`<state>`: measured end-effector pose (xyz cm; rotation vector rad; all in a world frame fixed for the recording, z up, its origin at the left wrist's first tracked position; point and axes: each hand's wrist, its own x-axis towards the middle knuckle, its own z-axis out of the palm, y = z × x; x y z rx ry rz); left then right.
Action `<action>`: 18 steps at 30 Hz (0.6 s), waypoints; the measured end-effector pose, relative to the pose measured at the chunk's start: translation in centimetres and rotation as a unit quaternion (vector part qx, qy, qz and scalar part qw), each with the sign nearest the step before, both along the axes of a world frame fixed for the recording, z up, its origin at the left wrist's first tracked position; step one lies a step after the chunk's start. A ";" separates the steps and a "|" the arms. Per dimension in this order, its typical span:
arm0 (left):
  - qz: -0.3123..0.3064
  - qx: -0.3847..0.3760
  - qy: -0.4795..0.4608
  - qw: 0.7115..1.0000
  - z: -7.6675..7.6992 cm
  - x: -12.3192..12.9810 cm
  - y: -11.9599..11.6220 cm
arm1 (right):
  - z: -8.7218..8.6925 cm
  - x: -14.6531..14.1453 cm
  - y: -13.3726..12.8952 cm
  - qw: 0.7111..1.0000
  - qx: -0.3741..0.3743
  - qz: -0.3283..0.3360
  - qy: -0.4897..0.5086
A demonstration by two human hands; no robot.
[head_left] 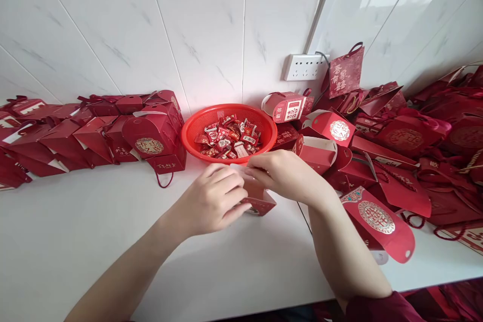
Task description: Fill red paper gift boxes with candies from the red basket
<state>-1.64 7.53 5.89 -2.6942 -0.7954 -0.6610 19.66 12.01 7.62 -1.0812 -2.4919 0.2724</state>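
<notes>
A small red paper gift box with a pale inside sits between my hands in the middle of the white table. My left hand is closed around its left side, the fingers curled over the upper edge. From the right, my right hand pinches the box's top edge, where a pale flap shows; its fingertips are partly hidden. Just behind the box stands a red plastic basket holding many small wrapped candies in red and white.
Along the left runs a row of closed red gift boxes with cord handles. On the right lies a crowded heap of red boxes, some open. A power strip is on the tiled wall. The white table extends leftward.
</notes>
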 end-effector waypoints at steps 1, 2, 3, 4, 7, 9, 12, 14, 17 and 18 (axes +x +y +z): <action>-0.009 -0.008 0.015 1.000 0.2 -0.1 -0.4 | 0.1 0.1 -0.1 1.000 0.007 0.005 0.006; -0.017 -0.021 0.029 0.999 0.5 -0.1 -0.9 | 0.3 0.2 -0.2 1.000 0.013 0.010 0.013; -0.022 -0.038 0.041 0.998 0.8 -0.2 -1.4 | 0.5 0.3 -0.3 0.999 0.019 0.015 0.020; -0.024 -0.056 0.051 0.997 1.1 -0.3 -1.9 | 0.7 0.5 -0.5 0.999 0.025 0.020 0.024; -0.026 -0.099 0.075 0.992 1.7 -0.4 -3.2 | 1.3 1.3 -0.9 0.998 0.037 0.038 0.018; -0.026 -0.115 0.083 0.990 1.9 -0.5 -3.9 | 1.4 1.7 -1.0 0.998 0.041 0.050 0.014; -0.012 -0.131 0.073 0.989 2.0 -0.4 -4.3 | 1.0 1.5 -0.6 0.997 0.039 0.069 0.025; 0.007 -0.140 0.067 0.988 1.8 -0.3 -3.9 | 0.3 0.7 0.1 0.996 0.032 0.082 0.029; 0.059 -0.158 0.072 0.983 1.1 -0.6 -2.5 | -0.9 -0.9 1.1 0.996 0.030 0.083 0.000; 0.080 -0.166 0.074 0.980 0.8 -1.0 -2.0 | -1.2 -1.3 1.3 0.997 0.028 0.078 -0.010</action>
